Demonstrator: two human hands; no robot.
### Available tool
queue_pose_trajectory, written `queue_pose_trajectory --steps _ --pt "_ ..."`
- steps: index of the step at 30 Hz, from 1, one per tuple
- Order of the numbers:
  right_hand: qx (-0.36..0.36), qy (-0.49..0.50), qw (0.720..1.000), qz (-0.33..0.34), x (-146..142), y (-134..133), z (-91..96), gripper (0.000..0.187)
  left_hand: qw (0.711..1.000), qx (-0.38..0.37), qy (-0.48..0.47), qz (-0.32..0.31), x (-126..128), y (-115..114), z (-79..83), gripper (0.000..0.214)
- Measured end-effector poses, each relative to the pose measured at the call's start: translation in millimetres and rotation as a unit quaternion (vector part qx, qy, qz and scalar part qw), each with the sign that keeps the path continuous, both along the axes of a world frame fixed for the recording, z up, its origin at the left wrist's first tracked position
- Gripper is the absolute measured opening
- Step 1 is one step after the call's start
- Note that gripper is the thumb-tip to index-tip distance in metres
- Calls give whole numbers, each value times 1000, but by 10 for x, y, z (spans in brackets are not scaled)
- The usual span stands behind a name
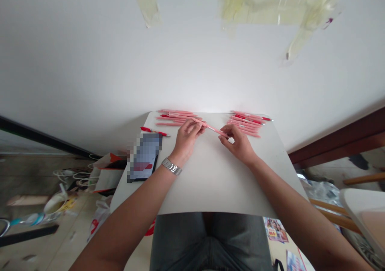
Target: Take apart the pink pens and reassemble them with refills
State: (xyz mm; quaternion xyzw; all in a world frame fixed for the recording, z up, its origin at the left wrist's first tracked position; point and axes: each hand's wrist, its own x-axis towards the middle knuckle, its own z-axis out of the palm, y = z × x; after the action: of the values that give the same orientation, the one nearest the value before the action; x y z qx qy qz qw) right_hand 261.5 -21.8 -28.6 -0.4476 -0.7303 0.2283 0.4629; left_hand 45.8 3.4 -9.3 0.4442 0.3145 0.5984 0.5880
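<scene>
A slim pink pen (214, 129) is held level between my two hands, over the far half of the white table (216, 178). My left hand (189, 136) pinches its left end, and a metal watch (171, 166) circles that wrist. The fingers of my right hand (237, 142) close round the pen's right end. Behind my left hand lies a row of pink pens (173, 122) with a red one among them. Beyond my right hand is another group of pink and red pens (246, 124).
A red pen (155, 132) lies at the table's left edge, above a phone or tablet (144, 156) blurred by pixels. The wall (195, 62) with tape rises behind the table. Bags (110, 172) and cables stand on the floor at left; a white chair (363, 207) is at right.
</scene>
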Motion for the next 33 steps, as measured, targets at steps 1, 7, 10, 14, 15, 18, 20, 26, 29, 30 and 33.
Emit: queue_pose_trajectory --steps 1,7,10,14,15,18,20,26,29,30,33 --pt "1 0 1000 0 -1 0 3 18 1000 0 0 -3 1 -1 0 24" --pt "1 -11 1000 -4 -8 -20 39 14 1000 -5 -2 -14 -3 -10 5 25" --pt "-3 -18 1000 -9 -11 -22 59 16 1000 2 5 -17 -4 -9 3 23" --pt "-15 -22 1000 -4 -10 -25 79 22 1000 1 12 -17 -5 -1 -10 25" --pt "-19 -22 1000 -2 -8 -27 82 23 1000 0 12 -19 -5 1 -14 27" --pt "-31 -24 999 0 -3 -32 89 28 1000 -1 9 -19 -5 2 -17 30" --pt "-38 -23 999 3 1 -31 89 29 1000 -1 8 -15 -6 1 -14 30" --pt "-15 -33 999 -11 7 -19 45 25 1000 1 3 -5 -6 -3 -1 27" --pt "-24 -15 1000 -12 5 -14 16 28 1000 -5 1 2 -2 0 7 28" --pt "-27 -8 1000 -11 4 -12 11 29 1000 -7 0 4 -1 2 9 28" --pt "-27 -2 1000 -16 -2 -11 16 26 1000 -8 0 5 0 5 12 29"
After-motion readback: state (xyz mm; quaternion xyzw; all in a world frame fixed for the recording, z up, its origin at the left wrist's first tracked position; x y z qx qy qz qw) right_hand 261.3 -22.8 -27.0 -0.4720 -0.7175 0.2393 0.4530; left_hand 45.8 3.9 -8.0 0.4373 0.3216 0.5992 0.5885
